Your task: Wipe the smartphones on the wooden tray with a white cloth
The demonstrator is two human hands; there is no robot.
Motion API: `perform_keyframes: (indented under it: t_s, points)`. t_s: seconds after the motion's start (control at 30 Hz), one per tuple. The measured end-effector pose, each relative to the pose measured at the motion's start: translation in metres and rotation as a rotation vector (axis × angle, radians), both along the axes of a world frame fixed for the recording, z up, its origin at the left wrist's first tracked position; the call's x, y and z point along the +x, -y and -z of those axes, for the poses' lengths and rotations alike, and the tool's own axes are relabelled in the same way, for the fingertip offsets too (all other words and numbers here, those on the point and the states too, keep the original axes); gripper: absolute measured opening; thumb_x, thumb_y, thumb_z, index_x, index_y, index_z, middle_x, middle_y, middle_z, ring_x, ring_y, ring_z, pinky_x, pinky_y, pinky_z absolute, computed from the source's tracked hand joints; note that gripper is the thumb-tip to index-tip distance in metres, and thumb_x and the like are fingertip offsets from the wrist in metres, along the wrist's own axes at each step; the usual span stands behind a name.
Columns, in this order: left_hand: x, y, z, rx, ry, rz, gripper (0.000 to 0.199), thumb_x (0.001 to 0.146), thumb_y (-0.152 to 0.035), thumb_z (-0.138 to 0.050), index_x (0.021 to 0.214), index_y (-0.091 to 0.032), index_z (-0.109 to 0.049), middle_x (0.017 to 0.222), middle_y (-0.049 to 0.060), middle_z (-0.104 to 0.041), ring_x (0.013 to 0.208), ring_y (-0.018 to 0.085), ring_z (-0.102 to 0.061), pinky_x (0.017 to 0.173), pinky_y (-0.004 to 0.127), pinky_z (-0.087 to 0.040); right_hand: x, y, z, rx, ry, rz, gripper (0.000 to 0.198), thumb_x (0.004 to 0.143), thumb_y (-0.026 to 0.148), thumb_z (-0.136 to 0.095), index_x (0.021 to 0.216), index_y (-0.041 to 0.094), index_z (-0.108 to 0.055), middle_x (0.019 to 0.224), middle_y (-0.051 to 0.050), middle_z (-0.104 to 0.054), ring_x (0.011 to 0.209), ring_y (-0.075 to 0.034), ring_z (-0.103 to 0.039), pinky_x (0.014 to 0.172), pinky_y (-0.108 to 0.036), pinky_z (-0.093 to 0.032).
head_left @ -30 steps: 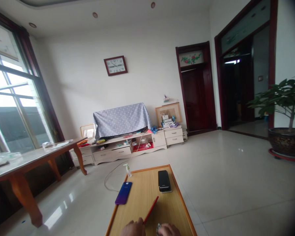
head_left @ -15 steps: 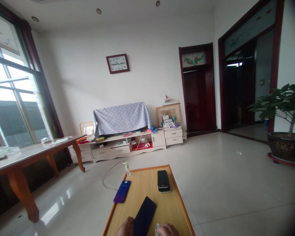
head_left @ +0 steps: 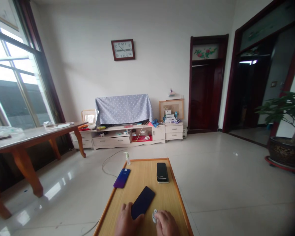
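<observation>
A dark smartphone (head_left: 144, 200) lies slanted over the small wooden table (head_left: 147, 170). My left hand (head_left: 127, 220) grips its near end, fingers along the left edge and thumb at the lower right corner. Just to the right, my right hand (head_left: 166, 223) is closed, its fingertips on a small white object (head_left: 154, 215) whose kind I cannot make out. By the table's left edge rests a blue-purple smartphone (head_left: 122, 178). Farther back on the right, a black smartphone (head_left: 162, 170) sits on top of another device.
A clear pump bottle (head_left: 127, 158) stands at the far left corner of the table. Beyond are a white TV cabinet (head_left: 110, 142) and a cloth-covered shape (head_left: 124, 109). To the left is a larger table (head_left: 39, 139); to the right, a potted plant (head_left: 288, 147).
The view has tilted downward, so more of both hands shows. My left hand's fingers have spread around the phone's near end. The white object stays at my right hand.
</observation>
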State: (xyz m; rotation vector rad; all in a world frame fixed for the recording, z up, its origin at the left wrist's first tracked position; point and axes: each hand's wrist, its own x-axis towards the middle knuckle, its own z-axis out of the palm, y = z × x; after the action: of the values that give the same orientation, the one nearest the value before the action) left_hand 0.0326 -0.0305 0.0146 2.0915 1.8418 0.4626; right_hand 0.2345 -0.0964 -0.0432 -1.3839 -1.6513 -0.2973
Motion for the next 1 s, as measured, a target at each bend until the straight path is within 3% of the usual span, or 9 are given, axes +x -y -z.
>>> perform_keyframes:
  t_s: [0.13, 0.3, 0.63, 1.0]
  points:
    - [0.001, 0.01, 0.0, 0.015, 0.006, 0.047, 0.068, 0.07, -0.047, -0.07, 0.13, -0.018, -0.052, 0.126, 0.009, -0.056, 0.117, 0.023, -0.057, 0.101, 0.029, -0.042, -0.005, 0.01, -0.016, -0.058, -0.08, -0.015, 0.026, 0.09, 0.013, -0.044, 0.093, 0.026, -0.066, 0.088, -0.003, -0.072, 0.079, -0.018, -0.069, 0.073, -0.026, -0.055]
    - [-0.003, 0.016, -0.002, 0.043, -0.011, 0.068, 0.063, 0.075, -0.045, -0.064, 0.131, -0.019, -0.051, 0.126, 0.008, -0.057, 0.12, 0.024, -0.054, 0.103, 0.031, -0.039, -0.012, 0.019, -0.031, -0.11, -0.211, -0.031, 0.026, 0.091, 0.015, -0.043, 0.092, 0.026, -0.067, 0.088, -0.004, -0.071, 0.082, -0.019, -0.069, 0.075, -0.03, -0.056]
    - [-0.012, 0.046, -0.012, 0.05, -0.058, 0.137, 0.062, 0.074, -0.046, -0.066, 0.131, -0.025, -0.052, 0.127, 0.006, -0.061, 0.121, 0.027, -0.049, 0.102, 0.036, -0.033, -0.008, 0.022, -0.02, -0.228, -0.339, 0.059, 0.03, 0.096, 0.026, -0.042, 0.114, 0.022, -0.065, 0.106, -0.009, -0.072, 0.097, -0.021, -0.069, 0.086, -0.035, -0.056]
    - [-0.023, 0.074, -0.025, 0.073, -0.07, 0.218, 0.066, 0.072, -0.049, -0.067, 0.132, -0.025, -0.055, 0.13, 0.009, -0.06, 0.123, 0.029, -0.049, 0.103, 0.038, -0.03, -0.013, 0.024, -0.028, -0.241, -0.229, 0.149, 0.029, 0.092, 0.02, -0.045, 0.101, 0.025, -0.072, 0.102, -0.004, -0.075, 0.095, -0.02, -0.069, 0.087, -0.034, -0.053]
